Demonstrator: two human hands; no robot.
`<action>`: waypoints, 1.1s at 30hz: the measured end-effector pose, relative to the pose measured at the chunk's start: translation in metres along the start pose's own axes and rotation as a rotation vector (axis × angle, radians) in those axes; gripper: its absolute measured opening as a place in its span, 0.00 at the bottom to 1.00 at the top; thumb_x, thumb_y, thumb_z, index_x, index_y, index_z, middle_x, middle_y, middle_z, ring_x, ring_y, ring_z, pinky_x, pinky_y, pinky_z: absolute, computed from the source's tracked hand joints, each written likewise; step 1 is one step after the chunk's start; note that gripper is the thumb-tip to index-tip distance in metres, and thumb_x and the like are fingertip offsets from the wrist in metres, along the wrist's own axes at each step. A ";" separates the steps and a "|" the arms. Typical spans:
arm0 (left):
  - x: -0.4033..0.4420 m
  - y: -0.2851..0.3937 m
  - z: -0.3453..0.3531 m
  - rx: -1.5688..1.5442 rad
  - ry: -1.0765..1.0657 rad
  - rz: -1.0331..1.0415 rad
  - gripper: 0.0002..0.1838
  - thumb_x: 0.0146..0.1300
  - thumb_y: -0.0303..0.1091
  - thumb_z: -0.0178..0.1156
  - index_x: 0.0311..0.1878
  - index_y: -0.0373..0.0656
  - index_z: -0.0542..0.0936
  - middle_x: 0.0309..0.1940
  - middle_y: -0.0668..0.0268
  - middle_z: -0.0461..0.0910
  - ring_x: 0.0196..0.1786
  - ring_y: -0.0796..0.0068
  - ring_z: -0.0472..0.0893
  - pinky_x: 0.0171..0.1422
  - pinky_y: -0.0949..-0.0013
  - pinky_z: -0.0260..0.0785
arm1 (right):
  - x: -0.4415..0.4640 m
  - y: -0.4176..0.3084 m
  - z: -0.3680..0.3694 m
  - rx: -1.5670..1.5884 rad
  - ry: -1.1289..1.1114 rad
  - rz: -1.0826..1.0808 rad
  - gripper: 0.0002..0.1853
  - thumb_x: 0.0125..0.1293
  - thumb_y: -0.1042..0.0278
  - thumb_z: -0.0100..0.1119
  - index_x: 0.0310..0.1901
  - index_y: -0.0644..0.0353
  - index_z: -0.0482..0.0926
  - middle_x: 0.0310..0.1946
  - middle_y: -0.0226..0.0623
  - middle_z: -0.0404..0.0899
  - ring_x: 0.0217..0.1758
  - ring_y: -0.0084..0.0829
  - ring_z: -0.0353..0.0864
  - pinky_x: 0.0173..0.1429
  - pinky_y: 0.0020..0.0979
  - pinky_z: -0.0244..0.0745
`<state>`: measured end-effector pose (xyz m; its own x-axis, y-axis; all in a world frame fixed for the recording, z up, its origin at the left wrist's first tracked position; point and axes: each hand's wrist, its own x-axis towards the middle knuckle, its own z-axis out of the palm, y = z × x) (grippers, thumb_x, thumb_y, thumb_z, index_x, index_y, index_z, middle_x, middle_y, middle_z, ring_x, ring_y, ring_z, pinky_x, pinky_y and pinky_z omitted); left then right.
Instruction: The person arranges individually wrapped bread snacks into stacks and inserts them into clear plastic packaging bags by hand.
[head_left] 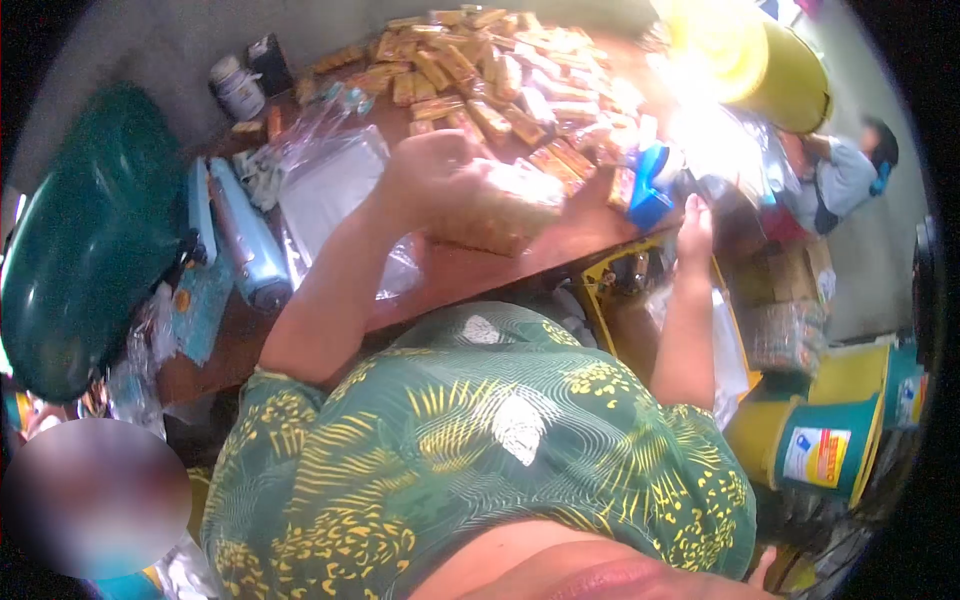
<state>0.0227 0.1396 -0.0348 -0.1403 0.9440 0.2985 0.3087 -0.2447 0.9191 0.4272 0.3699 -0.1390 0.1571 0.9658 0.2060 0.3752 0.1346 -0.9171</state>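
My left hand (432, 178) is closed on a wrapped bundle of small packets (505, 212), held up over the front edge of the wooden table (440, 285). The bundle's clear wrap shines, and part of it lies behind my fingers. At the right, my right hand (695, 222) reaches beside a blue tape dispenser (652, 188), its fingers stretched out and nothing visible in them. Glare washes out the area around those fingertips. Behind both hands spreads a large heap of orange-yellow wrapped packets (455, 70).
Clear plastic bags (335, 190) and a light blue sealer-like device (245, 235) lie left, by a green chair back (95, 240). A white bottle (236, 88) stands behind. Below right are an open yellow-edged drawer (625, 320) and buckets (825, 445). Another person (848, 175) sits far right.
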 end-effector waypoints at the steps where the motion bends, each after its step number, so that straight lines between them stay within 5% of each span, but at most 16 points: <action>1: 0.004 0.001 0.006 -0.010 -0.029 -0.014 0.07 0.64 0.29 0.65 0.31 0.38 0.79 0.41 0.63 0.84 0.46 0.77 0.80 0.55 0.69 0.74 | -0.002 -0.006 0.009 0.149 -0.069 0.116 0.27 0.75 0.52 0.56 0.59 0.73 0.76 0.54 0.42 0.80 0.54 0.31 0.80 0.56 0.32 0.75; 3: 0.010 0.003 0.018 -0.035 -0.102 -0.040 0.08 0.64 0.29 0.65 0.30 0.39 0.79 0.41 0.63 0.84 0.47 0.78 0.80 0.55 0.70 0.74 | -0.010 -0.015 0.024 0.441 -0.193 0.363 0.27 0.75 0.50 0.56 0.56 0.72 0.79 0.59 0.44 0.79 0.59 0.31 0.78 0.60 0.35 0.74; 6: 0.015 0.000 0.030 -0.179 -0.187 -0.009 0.11 0.64 0.28 0.67 0.27 0.40 0.76 0.41 0.63 0.84 0.47 0.78 0.79 0.54 0.72 0.74 | 0.005 -0.018 0.038 0.307 -0.257 0.340 0.23 0.78 0.50 0.52 0.55 0.65 0.81 0.48 0.36 0.84 0.49 0.29 0.81 0.54 0.33 0.75; 7: 0.015 0.003 0.031 -0.224 -0.186 -0.024 0.13 0.63 0.27 0.67 0.25 0.41 0.74 0.41 0.63 0.83 0.47 0.79 0.79 0.53 0.73 0.74 | -0.003 -0.023 0.038 0.251 -0.147 0.213 0.19 0.74 0.52 0.59 0.40 0.63 0.87 0.49 0.40 0.83 0.48 0.30 0.80 0.52 0.33 0.73; 11: 0.013 -0.001 0.027 -0.168 -0.167 -0.023 0.14 0.63 0.27 0.67 0.25 0.41 0.73 0.40 0.63 0.83 0.46 0.79 0.79 0.53 0.73 0.74 | -0.038 -0.033 0.022 -0.351 0.072 -0.570 0.15 0.71 0.56 0.61 0.33 0.57 0.88 0.36 0.43 0.81 0.41 0.41 0.78 0.52 0.39 0.73; 16: 0.012 -0.011 0.036 -0.260 -0.125 0.081 0.12 0.60 0.37 0.70 0.30 0.39 0.81 0.29 0.68 0.82 0.34 0.83 0.77 0.40 0.73 0.71 | -0.039 0.017 0.001 -0.509 -0.005 -0.434 0.16 0.72 0.56 0.61 0.34 0.60 0.86 0.37 0.44 0.82 0.43 0.41 0.80 0.52 0.40 0.74; 19: 0.015 -0.016 0.037 -0.250 -0.118 0.049 0.12 0.59 0.38 0.70 0.30 0.40 0.82 0.28 0.69 0.81 0.32 0.83 0.77 0.38 0.72 0.71 | -0.046 -0.062 -0.002 -0.358 -0.214 -0.350 0.16 0.72 0.56 0.60 0.34 0.60 0.86 0.37 0.42 0.82 0.41 0.35 0.83 0.50 0.35 0.75; 21: 0.013 -0.009 0.036 -0.176 -0.095 -0.012 0.11 0.59 0.38 0.70 0.31 0.40 0.82 0.27 0.69 0.81 0.32 0.83 0.76 0.38 0.72 0.70 | -0.040 -0.110 0.001 -0.378 -0.325 -0.295 0.18 0.72 0.54 0.59 0.36 0.64 0.84 0.29 0.32 0.82 0.32 0.23 0.75 0.43 0.31 0.71; 27: 0.008 0.008 0.029 0.041 -0.092 0.003 0.12 0.61 0.35 0.69 0.28 0.40 0.79 0.30 0.70 0.80 0.35 0.83 0.75 0.41 0.74 0.70 | -0.037 -0.135 -0.007 -0.323 -0.431 -0.032 0.17 0.71 0.57 0.61 0.32 0.64 0.83 0.37 0.29 0.82 0.42 0.25 0.76 0.50 0.28 0.69; 32: 0.004 0.001 0.032 -0.093 -0.115 -0.046 0.10 0.65 0.31 0.67 0.30 0.40 0.78 0.35 0.67 0.83 0.38 0.83 0.77 0.43 0.74 0.72 | -0.026 -0.080 -0.002 -0.071 -0.355 -0.288 0.15 0.72 0.60 0.61 0.40 0.67 0.83 0.49 0.35 0.82 0.53 0.28 0.78 0.61 0.31 0.70; 33: 0.003 0.001 0.031 -0.091 -0.122 -0.052 0.09 0.65 0.30 0.66 0.31 0.40 0.78 0.36 0.67 0.84 0.38 0.83 0.77 0.44 0.74 0.73 | -0.030 -0.080 0.002 -0.130 -0.322 -0.336 0.13 0.72 0.63 0.60 0.44 0.68 0.82 0.44 0.36 0.84 0.48 0.28 0.81 0.59 0.30 0.72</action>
<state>0.0520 0.1492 -0.0405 -0.0367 0.9745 0.2214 0.2169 -0.2085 0.9537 0.3906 0.3307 -0.0727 -0.2753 0.8958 0.3489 0.4706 0.4421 -0.7636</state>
